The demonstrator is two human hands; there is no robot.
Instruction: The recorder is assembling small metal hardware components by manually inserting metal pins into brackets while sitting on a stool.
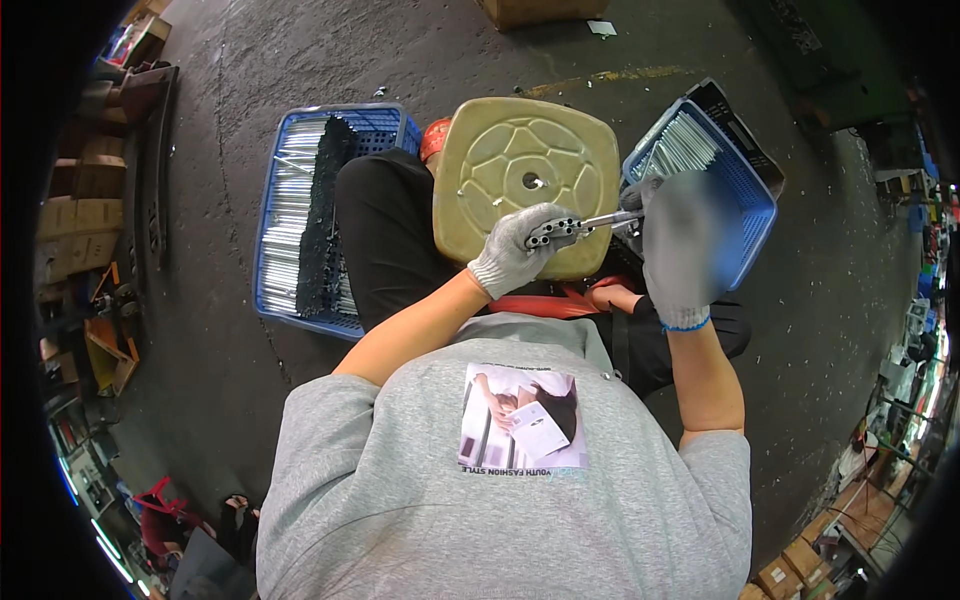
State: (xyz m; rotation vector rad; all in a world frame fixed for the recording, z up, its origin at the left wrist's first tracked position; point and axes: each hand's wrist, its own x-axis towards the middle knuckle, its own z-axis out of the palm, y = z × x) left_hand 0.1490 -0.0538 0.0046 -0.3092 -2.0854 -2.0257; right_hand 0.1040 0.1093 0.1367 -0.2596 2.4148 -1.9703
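Your left hand (525, 242) curled round tubes (562, 231), over stool (480, 150), 5 o'clock side. Your right hand (684, 245) blurred, can't tell grip, at 3 o'clock end of rod (607, 219). Left basket (376, 142) 9 o'clock of stool, right basket (752, 215) 3 o'clock.

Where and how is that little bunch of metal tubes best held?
Probably around the sides of the metal tubes, coming from the left, as the gloved left hand does. They are slim and bunched side by side, so wrapped fingers should keep them together. Their round ends show beyond the glove, and a slim metal piece occupies the right side, toward the blurred right hand.
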